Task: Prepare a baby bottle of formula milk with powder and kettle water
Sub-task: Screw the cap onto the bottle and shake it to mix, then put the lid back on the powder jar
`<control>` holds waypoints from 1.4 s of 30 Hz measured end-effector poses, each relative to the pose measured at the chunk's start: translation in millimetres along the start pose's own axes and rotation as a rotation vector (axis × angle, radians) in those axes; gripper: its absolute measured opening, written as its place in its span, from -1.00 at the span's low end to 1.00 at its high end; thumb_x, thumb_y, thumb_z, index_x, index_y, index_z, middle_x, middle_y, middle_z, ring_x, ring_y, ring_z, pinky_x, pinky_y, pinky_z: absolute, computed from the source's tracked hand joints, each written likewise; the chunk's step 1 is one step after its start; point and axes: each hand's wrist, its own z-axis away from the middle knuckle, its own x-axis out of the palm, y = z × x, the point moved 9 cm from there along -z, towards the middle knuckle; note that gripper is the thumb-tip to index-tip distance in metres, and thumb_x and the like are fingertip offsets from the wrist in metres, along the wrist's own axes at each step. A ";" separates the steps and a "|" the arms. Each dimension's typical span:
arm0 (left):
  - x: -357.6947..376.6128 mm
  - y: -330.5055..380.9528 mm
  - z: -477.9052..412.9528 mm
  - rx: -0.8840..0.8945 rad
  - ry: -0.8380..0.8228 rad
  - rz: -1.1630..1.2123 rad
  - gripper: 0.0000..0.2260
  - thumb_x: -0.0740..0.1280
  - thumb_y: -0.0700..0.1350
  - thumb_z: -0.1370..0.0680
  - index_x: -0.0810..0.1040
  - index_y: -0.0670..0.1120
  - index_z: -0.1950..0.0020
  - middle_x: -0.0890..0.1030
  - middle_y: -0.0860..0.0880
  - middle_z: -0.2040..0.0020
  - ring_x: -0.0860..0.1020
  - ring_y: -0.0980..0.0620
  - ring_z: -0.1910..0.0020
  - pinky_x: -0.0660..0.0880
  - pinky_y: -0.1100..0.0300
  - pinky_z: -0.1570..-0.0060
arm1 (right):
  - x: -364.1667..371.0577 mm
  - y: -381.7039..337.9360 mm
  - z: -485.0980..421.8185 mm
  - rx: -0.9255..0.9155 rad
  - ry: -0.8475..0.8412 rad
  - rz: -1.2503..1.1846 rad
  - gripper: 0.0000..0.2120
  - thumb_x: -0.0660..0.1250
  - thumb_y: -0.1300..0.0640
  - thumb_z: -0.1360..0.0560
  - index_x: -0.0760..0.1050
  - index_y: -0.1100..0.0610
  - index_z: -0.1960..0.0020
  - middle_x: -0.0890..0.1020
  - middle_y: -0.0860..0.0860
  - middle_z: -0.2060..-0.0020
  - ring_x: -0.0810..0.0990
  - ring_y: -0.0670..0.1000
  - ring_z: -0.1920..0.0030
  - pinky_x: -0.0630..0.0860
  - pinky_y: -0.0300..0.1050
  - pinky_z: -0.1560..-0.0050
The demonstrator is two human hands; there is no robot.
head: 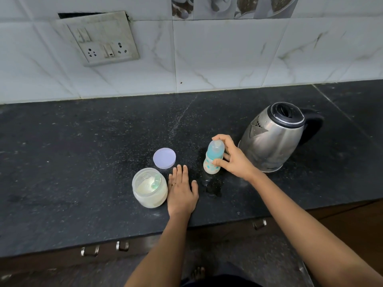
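Baby bottle (213,160): small, upright, domed cap on, standing midway along the countertop (83,162), nearer its front edge than the wall. It is probably light, stiff plastic, smooth and possibly damp, so take it round the waist below the cap. Your right hand (232,160) grips it, forefinger on the cap, thumb on the body. Your left hand (181,189) lies flat, fingers straight, holding nothing, beside the open powder jar (150,188). The kettle (273,137) stands just right of the bottle.
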 end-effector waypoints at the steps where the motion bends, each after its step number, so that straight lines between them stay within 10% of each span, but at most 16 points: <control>1: 0.1 0.0 0.2 -0.002 -0.002 -0.002 -0.42 -0.08 0.08 -0.57 0.09 -0.12 -0.56 0.10 -0.11 -0.57 0.01 -0.02 -0.55 -0.17 0.10 -0.50 | 0.7 0.2 -0.1 0.000 0.001 0.008 -0.31 0.38 0.40 -0.43 0.27 -0.30 -0.24 0.41 -0.27 -0.20 0.43 -0.04 -0.31 0.41 0.05 -0.38; 7: -1.9 2.6 1.5 0.020 0.002 -0.003 -0.48 0.02 0.02 -0.65 0.01 -0.13 -0.57 0.04 -0.12 -0.58 -0.04 -0.02 -0.56 -0.19 0.11 -0.51 | 1.7 -1.5 3.4 -0.034 0.006 0.158 -0.24 0.41 0.33 -0.38 0.17 -0.25 -0.34 0.34 -0.39 -0.24 0.38 -0.08 -0.34 0.33 0.13 -0.42; 14: -10.3 17.5 27.3 0.221 0.049 0.081 -0.50 0.04 0.03 -0.60 0.30 -0.19 -0.47 0.36 -0.18 -0.45 0.31 -0.11 -0.46 0.09 0.03 -0.46 | 13.6 -66.7 41.2 -0.532 0.468 0.319 -0.48 0.32 0.34 -0.39 0.36 0.29 -0.34 0.42 0.18 -0.31 0.32 0.11 -0.44 0.26 -0.03 -0.45; 23: -58.0 -30.8 111.0 0.100 0.313 0.248 -0.75 0.28 0.05 -0.52 0.49 -0.06 -0.11 0.56 0.03 -0.04 0.48 0.08 -0.07 0.38 0.30 -0.08 | 107.6 -36.1 -49.0 -0.105 -0.034 0.433 -0.25 0.44 0.15 -0.45 0.12 0.19 -0.51 0.21 0.15 -0.44 0.26 0.11 -0.43 0.26 -0.02 -0.40; 30: -91.5 -89.4 111.5 -0.290 0.471 0.412 -0.41 0.56 0.04 -0.33 0.37 -0.08 -0.23 0.39 0.07 -0.14 0.42 0.01 -0.17 0.44 0.04 -0.17 | 156.4 9.0 -93.3 0.120 -0.235 0.469 0.10 0.59 -0.05 -0.30 -0.06 0.15 -0.57 0.12 0.18 -0.53 0.10 0.18 -0.53 0.21 0.18 -0.46; 35: -99.1 -98.3 84.3 -0.269 0.360 0.577 -0.20 0.59 0.10 -0.26 0.31 0.00 -0.39 0.40 0.12 -0.31 0.36 0.18 -0.31 0.31 0.30 -0.26 | 153.3 -19.8 -99.4 -0.052 -0.213 0.630 -0.04 0.58 0.07 -0.29 0.09 0.18 -0.51 0.34 0.18 -0.36 0.27 0.20 -0.41 0.31 0.05 -0.35; 42: -113.0 -90.3 60.5 -0.202 0.315 0.705 -0.27 0.60 -0.01 -0.28 0.33 0.19 -0.35 0.46 0.31 -0.25 0.41 0.37 -0.22 0.30 0.56 -0.06 | 161.7 -93.3 -62.3 -0.242 -0.812 1.054 0.20 0.51 0.35 -0.27 -0.23 -0.20 -0.53 0.36 0.08 -0.21 0.36 0.13 -0.23 0.49 0.15 -0.10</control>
